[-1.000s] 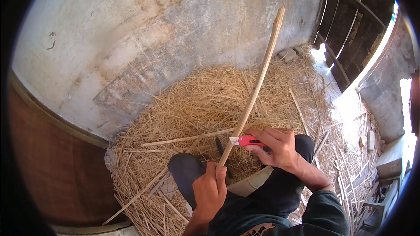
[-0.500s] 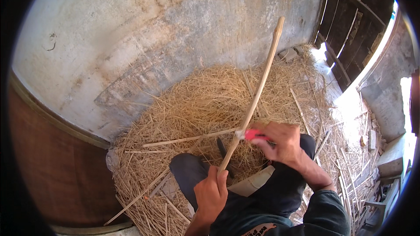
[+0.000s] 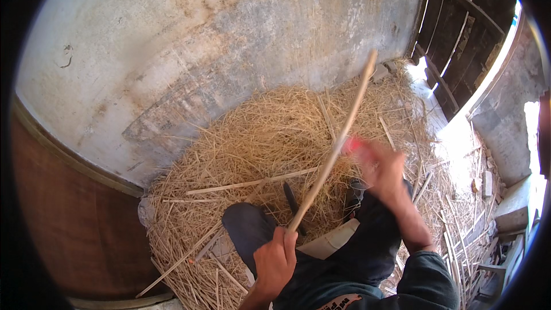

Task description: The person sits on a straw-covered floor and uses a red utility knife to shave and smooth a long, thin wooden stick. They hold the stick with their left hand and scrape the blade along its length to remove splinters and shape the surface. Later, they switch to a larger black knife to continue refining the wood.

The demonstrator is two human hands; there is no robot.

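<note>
My left hand (image 3: 275,259) is closed around the lower end of a long, pale wooden stick (image 3: 327,169). The stick slants up and away to the right, its far end blurred. In my right hand (image 3: 383,175) is a small red tool (image 3: 351,145), smeared by motion, so its exact kind does not show. It is beside the stick around mid-length; whether it touches the wood I cannot tell. Between my knees, partly behind the stick, a dark, narrow blade-like piece (image 3: 290,196) lies on the straw.
Loose straw and shavings (image 3: 252,143) cover the floor around my legs, with several thin wooden strips (image 3: 252,183) on top. A stained plaster wall (image 3: 229,40) rises ahead. Left is a brown panel (image 3: 69,218); at the far right stand dark wooden boards (image 3: 459,28). A pale piece (image 3: 330,240) lies across my lap.
My right hand and the red tool have moved up along the stick, away from me. The stick's far end has dropped lower in view, while my left hand keeps its hold.
</note>
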